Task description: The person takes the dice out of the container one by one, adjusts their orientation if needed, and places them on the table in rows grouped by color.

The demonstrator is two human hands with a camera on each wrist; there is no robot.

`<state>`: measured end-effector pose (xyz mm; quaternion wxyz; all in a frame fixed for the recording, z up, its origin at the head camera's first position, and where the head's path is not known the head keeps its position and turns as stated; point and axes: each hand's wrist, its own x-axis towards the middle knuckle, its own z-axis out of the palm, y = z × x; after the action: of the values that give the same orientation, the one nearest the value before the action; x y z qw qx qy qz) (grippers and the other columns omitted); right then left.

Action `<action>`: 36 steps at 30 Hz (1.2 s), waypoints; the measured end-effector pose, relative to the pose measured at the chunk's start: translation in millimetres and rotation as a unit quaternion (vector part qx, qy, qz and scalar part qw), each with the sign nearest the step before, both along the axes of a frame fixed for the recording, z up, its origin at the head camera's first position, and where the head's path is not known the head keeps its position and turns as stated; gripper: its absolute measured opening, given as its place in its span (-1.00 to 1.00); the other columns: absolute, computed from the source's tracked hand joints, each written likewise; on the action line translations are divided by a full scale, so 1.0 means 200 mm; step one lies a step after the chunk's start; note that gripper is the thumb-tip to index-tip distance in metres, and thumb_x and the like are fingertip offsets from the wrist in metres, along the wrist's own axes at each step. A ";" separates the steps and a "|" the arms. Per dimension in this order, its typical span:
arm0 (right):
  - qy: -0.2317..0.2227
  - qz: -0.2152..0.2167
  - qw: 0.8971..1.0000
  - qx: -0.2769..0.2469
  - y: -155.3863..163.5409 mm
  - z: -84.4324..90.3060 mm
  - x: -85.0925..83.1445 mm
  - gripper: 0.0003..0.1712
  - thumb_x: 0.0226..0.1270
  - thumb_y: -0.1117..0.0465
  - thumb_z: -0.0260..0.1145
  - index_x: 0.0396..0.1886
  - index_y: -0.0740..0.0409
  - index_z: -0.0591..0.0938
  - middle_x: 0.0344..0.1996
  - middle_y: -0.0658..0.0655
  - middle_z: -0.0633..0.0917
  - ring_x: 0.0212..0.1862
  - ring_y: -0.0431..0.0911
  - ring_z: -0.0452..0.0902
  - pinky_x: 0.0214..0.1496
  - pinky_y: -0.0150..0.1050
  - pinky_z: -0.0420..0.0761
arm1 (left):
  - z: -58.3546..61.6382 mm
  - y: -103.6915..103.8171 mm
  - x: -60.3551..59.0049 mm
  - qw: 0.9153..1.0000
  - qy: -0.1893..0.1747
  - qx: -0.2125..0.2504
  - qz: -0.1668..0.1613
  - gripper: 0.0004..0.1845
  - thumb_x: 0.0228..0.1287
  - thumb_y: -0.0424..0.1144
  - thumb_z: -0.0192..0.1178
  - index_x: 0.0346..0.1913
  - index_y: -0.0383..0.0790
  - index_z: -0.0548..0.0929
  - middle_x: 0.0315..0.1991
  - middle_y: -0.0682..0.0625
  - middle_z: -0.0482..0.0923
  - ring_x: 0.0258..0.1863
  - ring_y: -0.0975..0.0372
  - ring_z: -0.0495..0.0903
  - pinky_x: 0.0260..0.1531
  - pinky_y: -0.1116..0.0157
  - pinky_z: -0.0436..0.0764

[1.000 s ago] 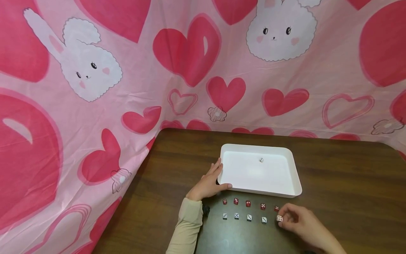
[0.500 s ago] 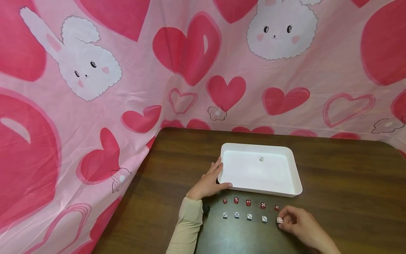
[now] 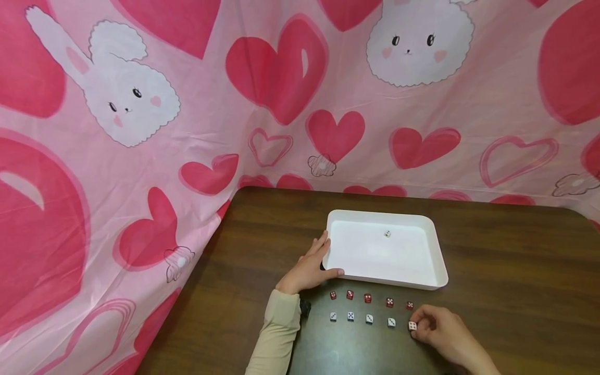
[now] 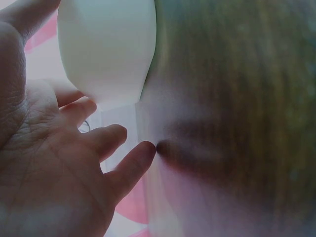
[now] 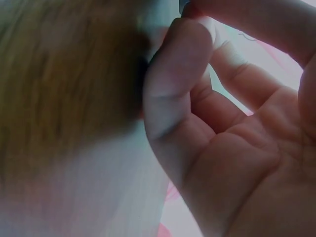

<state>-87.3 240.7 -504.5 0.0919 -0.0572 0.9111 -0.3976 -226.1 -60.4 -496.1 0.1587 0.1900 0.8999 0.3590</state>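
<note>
My right hand (image 3: 442, 330) pinches a white die (image 3: 412, 325) between thumb and fingertips, low at the right end of the row of white dice (image 3: 369, 319). Just behind that hand's fingertips lies the rightmost red die (image 3: 410, 305). My left hand (image 3: 307, 271) rests spread at the near left corner of a white tray (image 3: 379, 255), thumb on the front rim and fingertips along the left side. In the left wrist view its fingers (image 4: 136, 165) stretch out loosely beside the tray wall. A single white die (image 3: 387, 234) sits inside the tray, towards its back.
Several red dice (image 3: 367, 298) form a row between the tray and the white dice. All stand on a dark wooden table (image 3: 506, 260). A pink cloth (image 3: 281, 94) with hearts and rabbits hangs behind and to the left of it.
My right hand has shifted slightly towards me with the pinched white die, to the end of the white row. The left hand stays at the tray corner.
</note>
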 end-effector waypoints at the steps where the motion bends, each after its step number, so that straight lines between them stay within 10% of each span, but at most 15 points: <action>1: 0.000 -0.001 1.000 0.002 0.00 0.00 0.00 -0.83 0.01 0.27 0.45 -0.39 0.10 0.62 -0.61 -0.13 0.53 -0.53 -0.41 0.35 -0.44 -0.42 0.33 | 0.00 0.00 0.00 1.000 0.000 0.000 0.000 0.02 0.17 0.20 0.26 0.54 -0.07 -0.04 0.56 0.30 -0.34 0.57 0.14 -0.29 0.39 -0.28 -0.12; 36: 0.008 -0.017 0.999 0.033 -0.03 -0.01 0.02 -0.80 -0.07 0.31 0.45 -0.40 0.09 0.62 -0.61 -0.13 0.52 -0.54 -0.42 0.32 -0.45 -0.42 0.34 | 0.00 -0.01 0.01 1.000 0.008 0.006 -0.002 0.02 0.17 0.19 0.27 0.54 -0.10 -0.02 0.57 0.27 -0.31 0.57 0.12 -0.27 0.37 -0.29 -0.09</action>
<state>-83.4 234.6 -506.4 0.0800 -0.0418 0.9251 -0.3688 -224.6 -62.1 -496.5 0.1513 0.1956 0.8985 0.3628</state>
